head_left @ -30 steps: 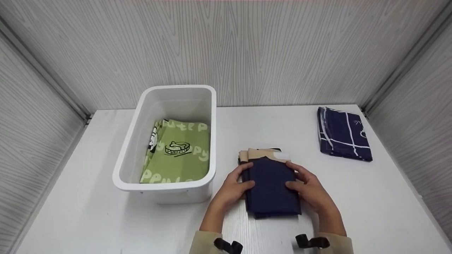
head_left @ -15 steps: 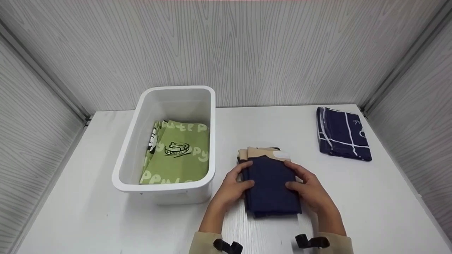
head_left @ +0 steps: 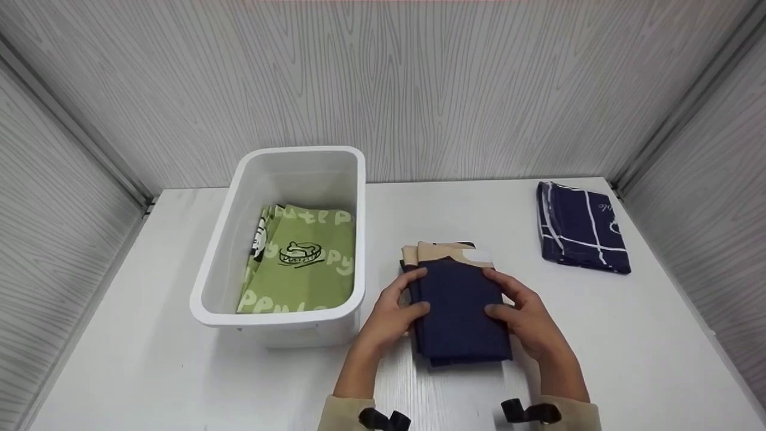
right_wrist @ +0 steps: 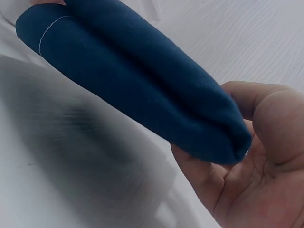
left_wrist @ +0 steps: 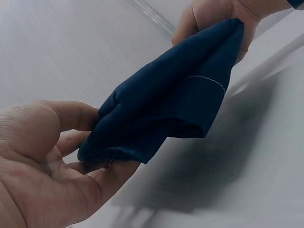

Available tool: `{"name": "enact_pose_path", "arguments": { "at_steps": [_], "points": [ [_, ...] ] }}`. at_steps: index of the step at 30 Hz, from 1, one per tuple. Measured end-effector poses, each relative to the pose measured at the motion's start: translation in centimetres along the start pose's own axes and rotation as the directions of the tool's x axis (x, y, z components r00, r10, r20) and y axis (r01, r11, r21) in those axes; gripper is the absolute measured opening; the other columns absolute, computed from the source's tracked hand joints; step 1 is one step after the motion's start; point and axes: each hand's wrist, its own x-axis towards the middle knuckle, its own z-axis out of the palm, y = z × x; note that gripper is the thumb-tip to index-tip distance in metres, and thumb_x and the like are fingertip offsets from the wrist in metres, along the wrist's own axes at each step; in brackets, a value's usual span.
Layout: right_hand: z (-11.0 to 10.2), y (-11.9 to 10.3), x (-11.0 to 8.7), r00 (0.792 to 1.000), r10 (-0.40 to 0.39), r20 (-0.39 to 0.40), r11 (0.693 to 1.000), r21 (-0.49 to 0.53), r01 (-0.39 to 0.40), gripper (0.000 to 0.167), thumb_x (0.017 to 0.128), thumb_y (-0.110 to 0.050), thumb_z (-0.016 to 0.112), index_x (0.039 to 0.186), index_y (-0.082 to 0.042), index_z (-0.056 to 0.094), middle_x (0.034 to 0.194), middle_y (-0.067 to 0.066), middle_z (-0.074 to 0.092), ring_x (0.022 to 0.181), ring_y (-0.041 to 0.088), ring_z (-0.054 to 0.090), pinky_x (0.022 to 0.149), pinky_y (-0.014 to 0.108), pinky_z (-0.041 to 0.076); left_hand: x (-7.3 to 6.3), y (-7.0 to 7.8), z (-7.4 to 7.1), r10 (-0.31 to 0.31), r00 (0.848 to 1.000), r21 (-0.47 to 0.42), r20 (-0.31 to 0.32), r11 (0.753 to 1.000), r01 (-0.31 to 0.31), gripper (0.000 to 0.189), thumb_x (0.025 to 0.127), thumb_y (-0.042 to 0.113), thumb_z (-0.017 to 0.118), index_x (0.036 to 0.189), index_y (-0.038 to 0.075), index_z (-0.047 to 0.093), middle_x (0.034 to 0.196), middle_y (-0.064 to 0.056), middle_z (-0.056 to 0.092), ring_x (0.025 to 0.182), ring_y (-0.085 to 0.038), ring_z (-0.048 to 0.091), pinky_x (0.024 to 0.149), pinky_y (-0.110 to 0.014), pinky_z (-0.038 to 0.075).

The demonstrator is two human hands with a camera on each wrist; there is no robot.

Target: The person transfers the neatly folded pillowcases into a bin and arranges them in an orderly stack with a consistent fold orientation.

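A folded navy cloth [head_left: 461, 311] with a tan and white band along its far end is held up off the table between both hands. My left hand [head_left: 392, 314] grips its left side, thumb on top and fingers underneath. On the opposite side my right hand [head_left: 526, 317] pinches it the same way. In the left wrist view the folded cloth [left_wrist: 161, 90] shows thick layers and a pale stitch line, with a shadow on the table below. The right wrist view has the cloth's rounded fold [right_wrist: 142, 80] between thumb and fingers.
Left of the hands stands a white plastic bin [head_left: 212, 263] with a folded green printed cloth [head_left: 305, 257] inside. Another folded navy cloth [head_left: 583, 227] with white lines lies at the back right of the white table [head_left: 269, 389]. Grey wood-grain panels [head_left: 383, 90] enclose the back and sides.
Both hands have raised the folded navy cloth slightly and shifted it a little away from the person. The bin and the other cloths stay in place.
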Motion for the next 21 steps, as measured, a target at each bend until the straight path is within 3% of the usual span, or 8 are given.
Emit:
{"name": "enact_pose_path", "arguments": {
  "at_steps": [3, 10, 21],
  "points": [
    [0.0, -0.2, -0.1, 1.000, -0.009, 0.003, 1.000, 0.002, 0.009, 0.068, 0.091, 0.003, 0.062, 0.152, -0.019, 0.043, 0.159, 0.007, 0.032, 0.117, 0.022, 0.056, 0.082, 0.034, 0.057, -0.1, 0.3, 0.0, 0.004, 1.000, -0.004, 0.006, 1.000, -0.004, 0.061, 0.089, 0.001, 0.062, 0.147, 0.016, 0.048, 0.159, -0.012, 0.032, 0.141, -0.026, 0.036, 0.108, -0.040, 0.041],
    [0.2, -0.4, -0.3, 0.999, -0.038, 0.008, 0.999, 0.031, 0.038, 0.069, 0.089, 0.006, 0.061, 0.152, -0.016, 0.041, 0.158, 0.008, 0.033, 0.110, 0.021, 0.062, 0.078, 0.033, 0.058, -0.4, 1.1, 0.1, -0.024, 0.999, -0.075, 0.030, 0.997, 0.026, 0.062, 0.091, -0.002, 0.059, 0.149, 0.017, 0.045, 0.159, -0.014, 0.030, 0.114, -0.031, 0.064, 0.088, -0.038, 0.056],
    [0.2, -1.1, -0.6, 0.997, -0.077, 0.025, 0.997, 0.026, 0.076, 0.069, 0.090, 0.006, 0.061, 0.152, -0.016, 0.042, 0.158, 0.007, 0.032, 0.121, 0.023, 0.055, 0.083, 0.036, 0.057, -0.8, 1.9, 0.1, 0.027, 0.999, -0.053, 0.045, 0.998, -0.025, 0.063, 0.091, -0.001, 0.060, 0.149, 0.015, 0.045, 0.158, -0.016, 0.030, 0.118, -0.033, 0.061, 0.090, -0.039, 0.055]
  ]
}}
